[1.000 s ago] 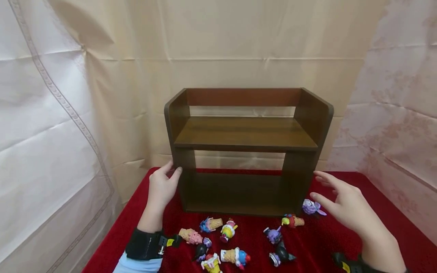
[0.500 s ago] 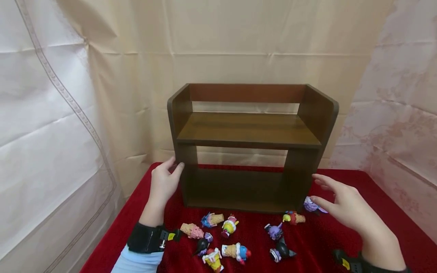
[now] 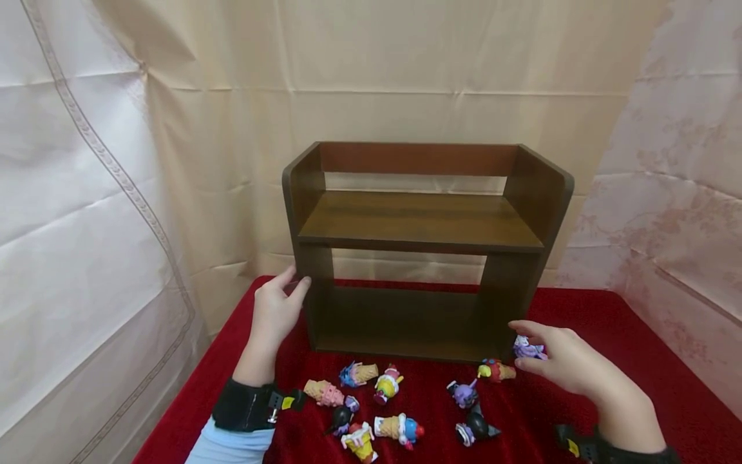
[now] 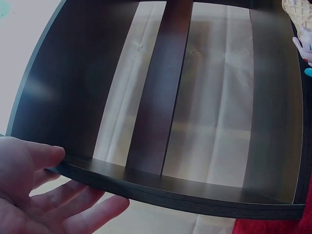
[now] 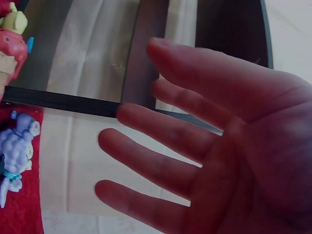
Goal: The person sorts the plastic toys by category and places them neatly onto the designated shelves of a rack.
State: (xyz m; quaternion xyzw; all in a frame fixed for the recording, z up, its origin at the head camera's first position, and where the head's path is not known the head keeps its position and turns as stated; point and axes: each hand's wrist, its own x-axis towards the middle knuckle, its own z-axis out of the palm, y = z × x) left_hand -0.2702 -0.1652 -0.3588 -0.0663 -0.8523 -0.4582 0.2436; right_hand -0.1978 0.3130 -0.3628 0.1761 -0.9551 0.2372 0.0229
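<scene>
A dark brown two-tier wooden shelf (image 3: pixel 420 222) stands upright on the table. My left hand (image 3: pixel 275 316) holds its left side panel, thumb on the inner face and fingers along the outside, as the left wrist view shows (image 4: pixel 53 195). My right hand (image 3: pixel 570 361) is by the shelf's lower right corner, fingers spread. A purple toy figurine with ears (image 3: pixel 529 348) lies just past its fingertips in the head view. In the right wrist view this purple figurine (image 5: pixel 17 151) sits apart from the fingers.
On the red cloth (image 3: pixel 585 316) before the shelf lie several small toy figures, among them a red-and-yellow cone figure (image 3: pixel 496 370), a purple one (image 3: pixel 464 393), a black-hatted one (image 3: pixel 478 426) and a blue-topped cone (image 3: pixel 400 430). Beige curtains (image 3: pixel 371 64) hang behind.
My right hand has moved left and down from beside the shelf's right panel to the purple figurine. My left hand stays on the left panel. The head view has shifted slightly.
</scene>
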